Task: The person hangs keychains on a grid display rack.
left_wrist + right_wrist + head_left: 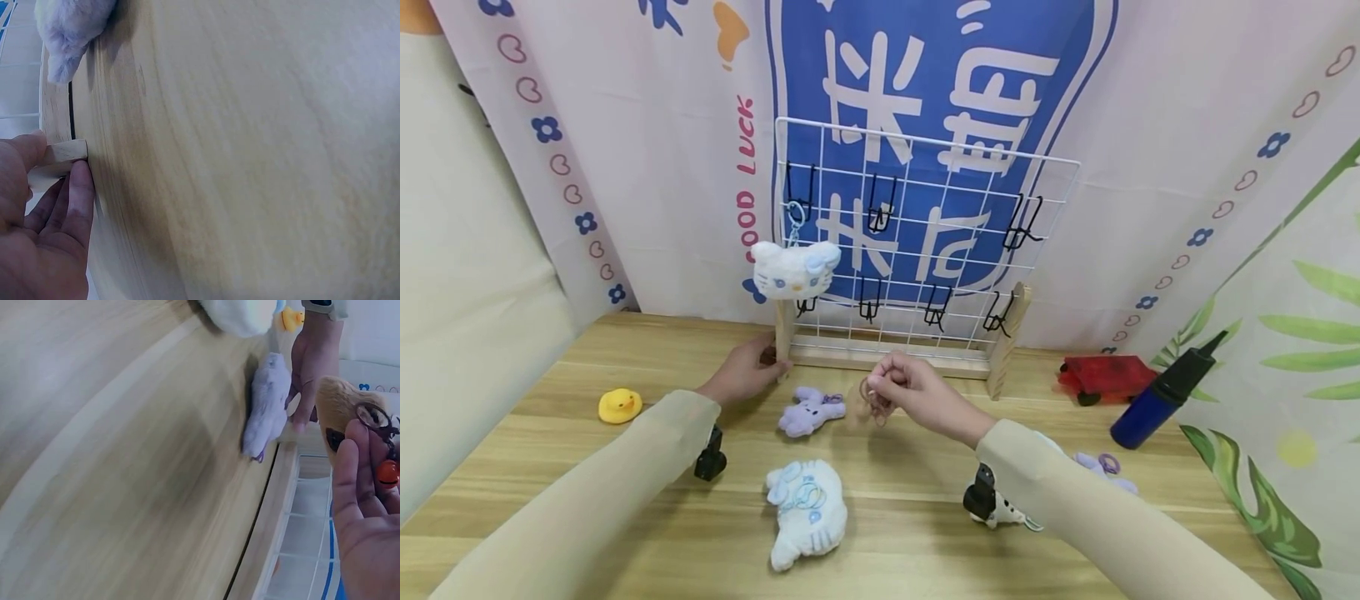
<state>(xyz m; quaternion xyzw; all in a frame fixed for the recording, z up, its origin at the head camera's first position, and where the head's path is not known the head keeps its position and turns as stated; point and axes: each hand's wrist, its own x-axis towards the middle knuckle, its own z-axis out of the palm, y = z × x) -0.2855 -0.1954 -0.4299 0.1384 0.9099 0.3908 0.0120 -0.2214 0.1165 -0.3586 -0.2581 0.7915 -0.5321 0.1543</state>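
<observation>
My left hand (745, 368) grips the wooden foot (65, 152) at the left end of a white wire rack (917, 158), thumb on one side and fingers on the other. In front of the rack, my right hand (917, 396) holds a brown plush keychain (337, 403) by its ring end. A dark ring (374, 416) and an orange-red bell (388, 473) show at the fingers in the right wrist view. Between the hands lies a small lilac plush keychain (811, 411). On the rack's upper left hook hangs a white cat-face plush (796, 273).
Black hooks (880, 218) line the rack in two rows. Nearer me lies a white-and-blue plush (808, 512); a yellow duck (620, 406) sits left. At right are a red toy car (1105, 378), a blue pump (1150, 412) and more plushes (1000, 512) partly behind my right sleeve.
</observation>
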